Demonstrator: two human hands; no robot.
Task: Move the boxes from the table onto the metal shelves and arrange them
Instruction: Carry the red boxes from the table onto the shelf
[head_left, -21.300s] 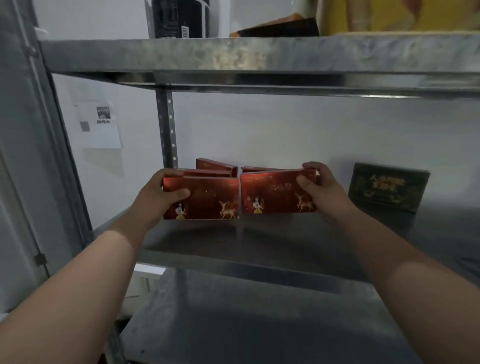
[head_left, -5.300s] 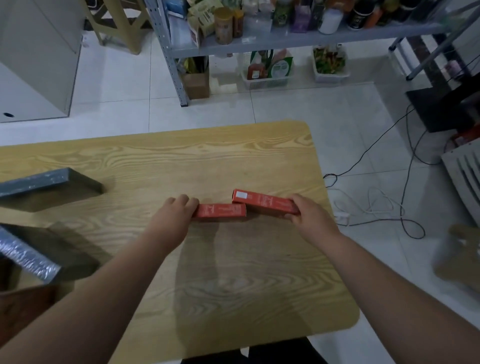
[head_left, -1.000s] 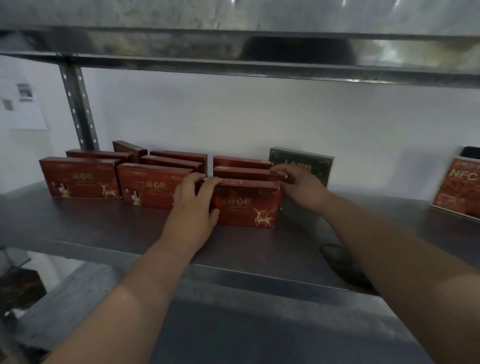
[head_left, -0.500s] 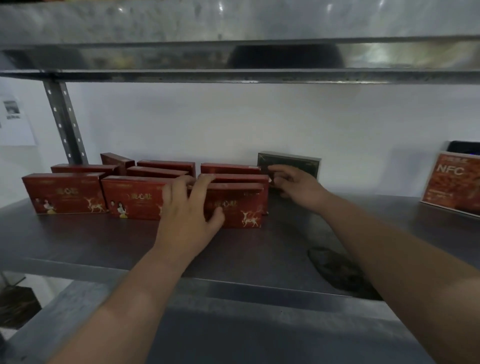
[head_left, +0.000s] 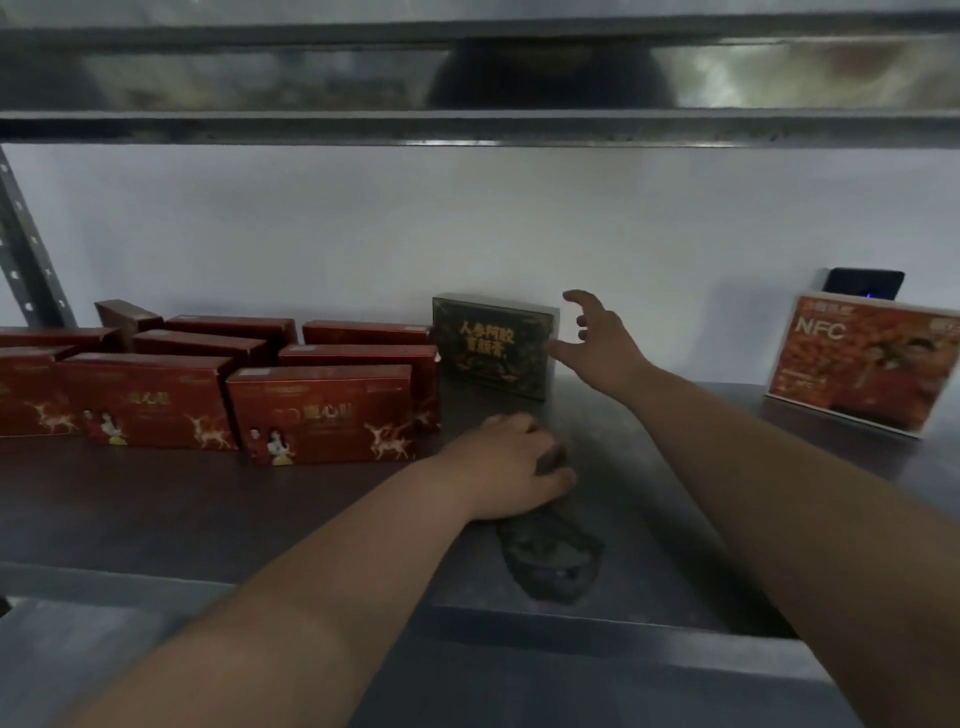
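Red boxes (head_left: 322, 410) were ranked in rows on the metal shelf (head_left: 156, 509), arranging was judged in hand, the left hand (head_left: 511, 462) was rested there loosely curled and empty, and the right hand (head_left: 597, 338) was spread just beside the dark box (head_left: 493, 345), judged next to be gripped and squared.

Metal shelf (head_left: 156, 519): red boxes (head_left: 322, 413) left, dark box (head_left: 493, 345) centre, orange box (head_left: 857, 364) right.

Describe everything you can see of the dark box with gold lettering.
The dark box is a black-green carton, cardboard by its look, with gold characters on its front. It stands upright and closed at the back of the metal shelf, right of the red boxes. The right hand, fingers spread, reaches its right edge; contact unclear.
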